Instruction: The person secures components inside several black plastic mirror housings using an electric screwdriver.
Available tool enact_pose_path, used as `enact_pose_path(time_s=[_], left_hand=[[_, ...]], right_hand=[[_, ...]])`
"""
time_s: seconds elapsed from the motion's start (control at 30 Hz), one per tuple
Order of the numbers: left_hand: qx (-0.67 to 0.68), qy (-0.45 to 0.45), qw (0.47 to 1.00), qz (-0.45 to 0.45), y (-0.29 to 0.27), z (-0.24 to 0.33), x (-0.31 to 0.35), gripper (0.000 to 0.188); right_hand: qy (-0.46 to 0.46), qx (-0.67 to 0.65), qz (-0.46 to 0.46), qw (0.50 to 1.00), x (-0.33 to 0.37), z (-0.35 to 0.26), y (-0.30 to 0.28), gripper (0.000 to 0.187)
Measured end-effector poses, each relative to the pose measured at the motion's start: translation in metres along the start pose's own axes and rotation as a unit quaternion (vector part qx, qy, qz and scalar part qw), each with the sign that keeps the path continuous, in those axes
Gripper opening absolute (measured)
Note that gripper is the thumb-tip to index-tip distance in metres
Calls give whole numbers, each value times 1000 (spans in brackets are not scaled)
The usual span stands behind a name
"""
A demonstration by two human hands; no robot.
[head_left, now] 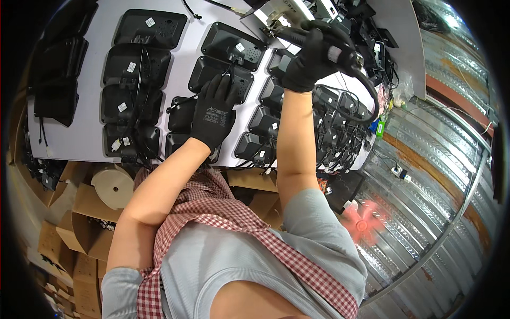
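My left hand [215, 110], in a black glove, lies flat on a black plastic housing [222, 74] with a wire, in the middle of the white table [79, 139]. My right hand [313, 57], also gloved in black, is closed around a black powered screwdriver [319, 33] whose thick cable [372, 95] loops down to the right. The tool's tip points left, toward the housing at the table's far side [234, 45]. Rows of the same black housings surround both hands.
Several black housings [135, 69] with white stickers and wires lie in columns across the table. Cardboard boxes [79, 234] and a tape roll [112, 186] sit below the table's edge. A red fan [362, 222] and corrugated metal wall [441, 175] stand at right.
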State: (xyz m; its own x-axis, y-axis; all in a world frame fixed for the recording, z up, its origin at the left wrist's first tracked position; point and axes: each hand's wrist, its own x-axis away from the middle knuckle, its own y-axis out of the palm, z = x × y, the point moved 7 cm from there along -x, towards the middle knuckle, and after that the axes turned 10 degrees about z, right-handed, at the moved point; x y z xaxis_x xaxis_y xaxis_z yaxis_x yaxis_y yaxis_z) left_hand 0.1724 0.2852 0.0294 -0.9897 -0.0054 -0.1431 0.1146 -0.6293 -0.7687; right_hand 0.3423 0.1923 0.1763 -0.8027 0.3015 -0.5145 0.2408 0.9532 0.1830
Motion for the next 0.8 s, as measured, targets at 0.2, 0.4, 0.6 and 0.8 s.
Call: enact_pose_path(time_s=[0.2, 0.4, 0.6, 0.8], left_hand=[[38, 22, 999, 31, -31, -7, 16, 71], [61, -16, 998, 9, -46, -26, 53, 69], [61, -1, 998, 8, -36, -34, 63, 60], [-280, 43, 958, -50, -10, -37, 64, 40]], right_hand=[[10, 74, -90, 993, 20, 1, -3, 20], [231, -159, -99, 955, 115, -27, 26, 30], [257, -150, -165, 940, 171, -29, 45, 25], [249, -91, -179, 947, 192, -12, 39, 27]])
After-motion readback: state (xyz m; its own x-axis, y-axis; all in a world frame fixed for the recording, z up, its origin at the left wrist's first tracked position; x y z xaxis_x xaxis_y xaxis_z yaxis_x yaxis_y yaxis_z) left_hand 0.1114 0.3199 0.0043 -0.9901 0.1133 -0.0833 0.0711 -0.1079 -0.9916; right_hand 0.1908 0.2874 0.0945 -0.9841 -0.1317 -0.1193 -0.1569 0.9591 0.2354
